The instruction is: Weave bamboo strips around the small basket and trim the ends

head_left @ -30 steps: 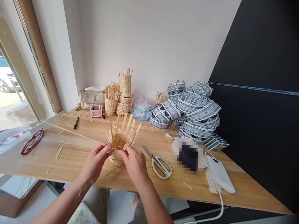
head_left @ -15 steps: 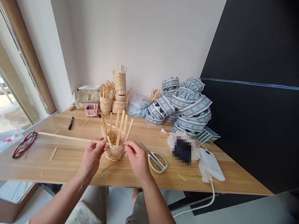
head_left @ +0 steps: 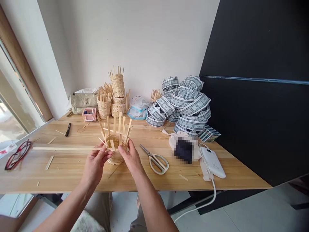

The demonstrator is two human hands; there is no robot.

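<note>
A small woven basket [head_left: 115, 158] stands upright on the table before me, its stakes sticking up around the rim. My left hand [head_left: 98, 159] pinches a long flat wooden strip [head_left: 65, 148] at the basket's left side; the strip's free end reaches out to the left. My right hand [head_left: 129, 156] grips the basket's right side, thumb at the front of the rim and fingers around the outside. Part of the weave is hidden behind both hands.
Scissors [head_left: 156, 161] lie right of the basket, with a white power bank [head_left: 214, 162] and cable beyond. Glasses [head_left: 19, 154], a black marker [head_left: 68, 129] and strip offcuts lie left. Finished-looking baskets [head_left: 117, 85], a handbag [head_left: 83, 103] and patterned ribbon rolls [head_left: 183, 96] stand along the back.
My right hand has moved from the basket's right edge to a wider grip, its thumb now over the front rim. The strip in my left hand lies more level. The camera view has shifted slightly.
</note>
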